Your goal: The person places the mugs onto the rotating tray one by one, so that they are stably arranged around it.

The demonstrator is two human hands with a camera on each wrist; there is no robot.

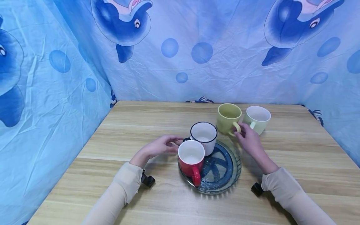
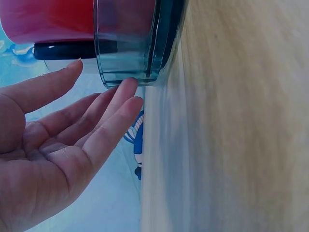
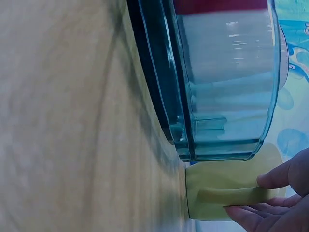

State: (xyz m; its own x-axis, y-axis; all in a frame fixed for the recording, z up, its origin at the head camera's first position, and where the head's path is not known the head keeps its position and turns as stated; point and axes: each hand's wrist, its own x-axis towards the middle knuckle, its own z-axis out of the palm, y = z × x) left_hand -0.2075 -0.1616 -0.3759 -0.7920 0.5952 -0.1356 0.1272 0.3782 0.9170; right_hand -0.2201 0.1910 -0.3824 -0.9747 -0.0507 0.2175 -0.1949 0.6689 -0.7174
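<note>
My right hand (image 1: pixel 250 141) pinches the handle of a yellow-green mug (image 1: pixel 225 125), which stands on the table just behind the glass tray (image 1: pixel 237 167). In the right wrist view, the thumb (image 3: pixel 277 176) lies on that handle. Two mugs sit on the left part of the round tray: a red mug (image 1: pixel 184 164) with a white inside, and behind it a white mug (image 1: pixel 208 146) with a black rim. My left hand (image 1: pixel 158 146) is beside the tray's left rim, fingers loosely extended and holding nothing. Whether its fingertips (image 2: pixel 129 86) touch the glass, I cannot tell.
A pale green mug (image 1: pixel 261 125) with a white inside stands right of the yellow-green one, close to my right hand. The wooden table (image 1: pixel 135 125) ends at a blue curtain (image 1: pixel 239 78) printed with dolphins, which also hangs along both sides.
</note>
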